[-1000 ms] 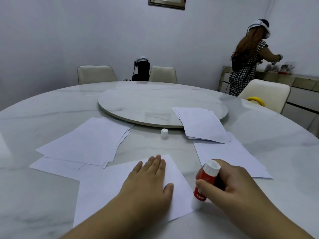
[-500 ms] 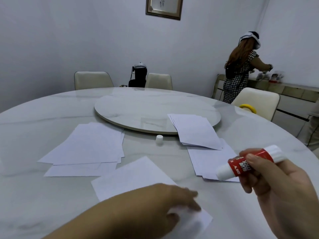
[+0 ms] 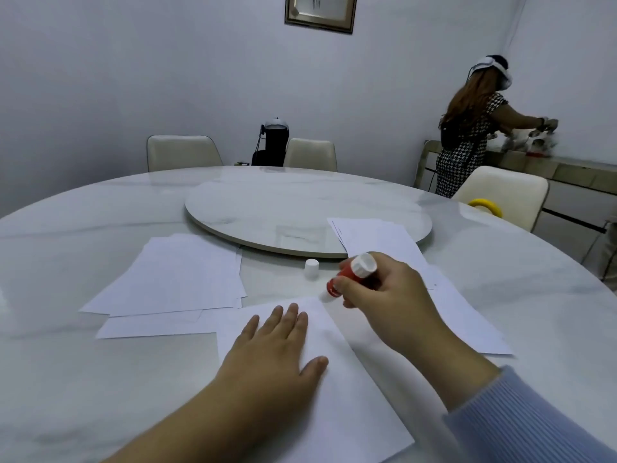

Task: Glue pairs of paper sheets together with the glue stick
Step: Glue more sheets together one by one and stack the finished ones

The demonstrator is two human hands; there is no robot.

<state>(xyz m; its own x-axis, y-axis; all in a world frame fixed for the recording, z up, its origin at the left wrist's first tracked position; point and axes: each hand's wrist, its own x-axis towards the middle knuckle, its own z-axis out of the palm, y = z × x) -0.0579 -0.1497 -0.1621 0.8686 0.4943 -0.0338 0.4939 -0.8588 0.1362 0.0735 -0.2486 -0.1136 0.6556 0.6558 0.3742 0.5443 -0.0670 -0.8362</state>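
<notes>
1. I take the round marble table (image 3: 100,379) as my landmark; it fills most of the head view.
2. A raised turntable (image 3: 267,212) of the same marble sits at the table's centre.
3. Pale chairs stand past the table's far edge, and one chair (image 3: 504,192) at its far right has a yellow ring (image 3: 485,206) by it.
4. A person in a checked dress (image 3: 467,142) stands beyond the table's right side, back turned, reaching over a sideboard (image 3: 567,172).
5. A loose pile of sheets (image 3: 173,279) lies on the table's left half, short of the turntable.
6. Another stack of sheets (image 3: 377,238) overlaps the turntable's near right edge, with more paper spread below it toward me.
7. One paper sheet (image 3: 350,396) lies at the table's near edge, directly in front of me.
8. My left hand (image 3: 277,355) presses flat on that sheet, fingers straight and spread.
9. My right hand (image 3: 390,295) is curled round the glue stick (image 3: 349,275), gripping its red barrel.
10. The stick tilts down to the left, its white tip at the sheet's far corner; I cannot tell whether it touches.
11. A small white cap (image 3: 311,269) stands upright on the table between the turntable and the glue stick.
</notes>
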